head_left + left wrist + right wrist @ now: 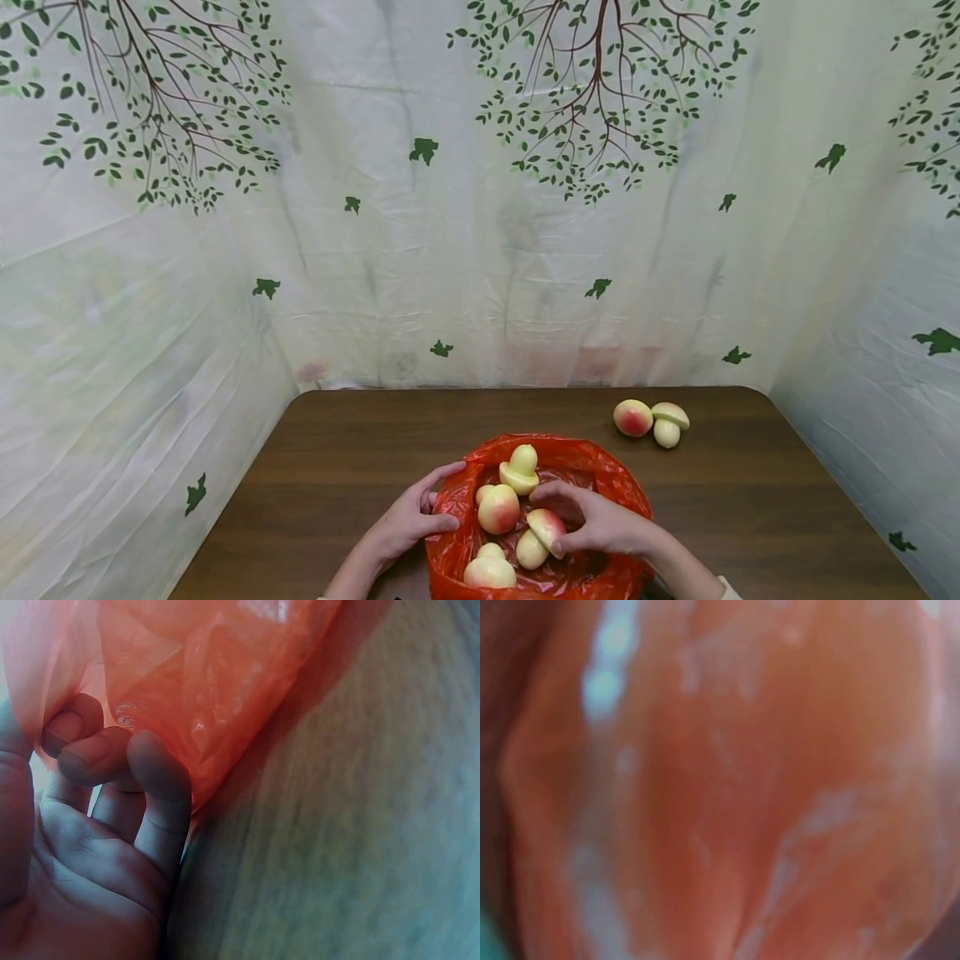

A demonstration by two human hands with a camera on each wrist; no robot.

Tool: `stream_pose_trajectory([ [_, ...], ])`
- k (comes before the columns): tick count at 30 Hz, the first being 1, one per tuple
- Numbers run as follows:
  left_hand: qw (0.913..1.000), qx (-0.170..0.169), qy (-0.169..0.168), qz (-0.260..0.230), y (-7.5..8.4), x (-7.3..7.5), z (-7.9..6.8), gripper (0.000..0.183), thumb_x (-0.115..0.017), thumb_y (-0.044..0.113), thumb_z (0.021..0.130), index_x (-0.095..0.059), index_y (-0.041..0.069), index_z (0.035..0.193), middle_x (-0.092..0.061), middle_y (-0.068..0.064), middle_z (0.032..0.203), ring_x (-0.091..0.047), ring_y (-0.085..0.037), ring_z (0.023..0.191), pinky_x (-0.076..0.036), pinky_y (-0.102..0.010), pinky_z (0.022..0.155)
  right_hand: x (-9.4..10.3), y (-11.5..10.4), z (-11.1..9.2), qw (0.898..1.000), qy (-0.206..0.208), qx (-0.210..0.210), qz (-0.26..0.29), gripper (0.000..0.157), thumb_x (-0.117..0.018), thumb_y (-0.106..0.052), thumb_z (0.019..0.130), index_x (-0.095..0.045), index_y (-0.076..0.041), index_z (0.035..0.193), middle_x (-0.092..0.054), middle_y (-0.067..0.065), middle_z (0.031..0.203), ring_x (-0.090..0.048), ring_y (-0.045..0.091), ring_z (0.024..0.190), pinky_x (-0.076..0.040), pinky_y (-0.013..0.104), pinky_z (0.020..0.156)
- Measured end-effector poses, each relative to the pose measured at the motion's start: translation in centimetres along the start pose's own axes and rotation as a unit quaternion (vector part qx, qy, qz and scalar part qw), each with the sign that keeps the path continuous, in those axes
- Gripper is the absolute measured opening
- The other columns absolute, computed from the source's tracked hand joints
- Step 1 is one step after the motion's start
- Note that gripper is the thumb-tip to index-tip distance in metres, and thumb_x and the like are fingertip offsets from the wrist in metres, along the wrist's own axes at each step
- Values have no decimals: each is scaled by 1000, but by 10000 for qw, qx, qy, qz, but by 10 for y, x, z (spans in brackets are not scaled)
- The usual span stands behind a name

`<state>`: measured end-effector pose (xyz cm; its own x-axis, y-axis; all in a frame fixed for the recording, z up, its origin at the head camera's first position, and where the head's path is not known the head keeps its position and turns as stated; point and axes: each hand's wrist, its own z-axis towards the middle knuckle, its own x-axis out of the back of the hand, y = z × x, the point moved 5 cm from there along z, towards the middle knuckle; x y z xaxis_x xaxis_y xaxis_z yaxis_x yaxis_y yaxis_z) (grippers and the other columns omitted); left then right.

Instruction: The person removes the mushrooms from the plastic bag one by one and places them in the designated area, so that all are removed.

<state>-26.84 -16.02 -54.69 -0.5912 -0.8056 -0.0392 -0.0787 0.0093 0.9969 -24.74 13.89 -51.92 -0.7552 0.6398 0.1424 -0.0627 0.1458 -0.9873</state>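
A red plastic bag (621, 487) stands wide open on the table with several toy mushrooms inside. My left hand (408, 518) grips the bag's left edge; in the left wrist view its curled fingers (161, 780) lie against the thin film. Inside the bag, my right hand (603, 521) pinches a mushroom (546, 528) with a pink-and-cream cap, its stem pointing lower left. Around it lie a stem-up yellow mushroom (520, 471), a pink-capped one (499, 509) and a pale one (490, 571). Blurred red film of the bag (727, 765) fills the right wrist view, hiding the right fingers.
Two more mushrooms lie at the table's back right: one shows its pink cap (633, 417), the other a cream cap and stem (669, 423). The brown wooden table (360, 433) is bordered by a pale curtain (465, 250) printed with leaves.
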Motion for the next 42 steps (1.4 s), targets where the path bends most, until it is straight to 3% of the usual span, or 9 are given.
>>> stream_pose_trajectory([
  [5, 10000, -21, 2, -13, 0, 0, 0, 82, -74, 8, 99, -27, 7, 167, -74, 4, 87, -77, -8, 80, -66, -30, 76, -1, 2, 0, 9999, -36, -91, -30, 63, -76, -19, 99, -47, -1, 151, -48, 26, 156, -58, 14, 132, -50, 18, 104],
  [22, 10000, -47, -10, 10, 1, 0, -1, 82, -73, 7, 99, -27, 7, 167, -75, 2, 89, -77, -9, 81, -66, -30, 77, -3, -4, -2, 9996, 18, -248, 100, 48, -74, -17, 100, -56, -6, 143, -56, 13, 145, -62, 18, 122, -55, 22, 97],
  [31, 10000, -82, -35, -9, 1, 0, -1, 82, -72, 6, 99, -26, 6, 167, -75, 3, 89, -77, -8, 81, -66, -29, 75, 5, -17, -6, 9992, 188, 246, 266, 50, -71, -13, 101, -52, 1, 145, -46, 28, 156, -59, 3, 128, -52, 19, 104],
  [37, 9999, -75, -60, -35, 0, -1, -1, 82, -72, 7, 100, -26, 6, 167, -76, 3, 90, -77, -9, 82, -66, -29, 77, 20, -26, -16, 9981, 509, 272, 230, 50, -68, -14, 104, -51, 1, 149, -61, 10, 140, -66, 12, 112, -60, 27, 93],
  [42, 10000, -44, -56, -70, 1, -1, -2, 82, -72, 6, 99, -26, 7, 167, -76, 3, 89, -77, -9, 82, -66, -30, 77, 35, -34, -26, 9953, 934, 249, 61, 48, -68, -14, 103, -52, -3, 148, -61, 4, 141, -66, 12, 119, -59, 26, 97],
])
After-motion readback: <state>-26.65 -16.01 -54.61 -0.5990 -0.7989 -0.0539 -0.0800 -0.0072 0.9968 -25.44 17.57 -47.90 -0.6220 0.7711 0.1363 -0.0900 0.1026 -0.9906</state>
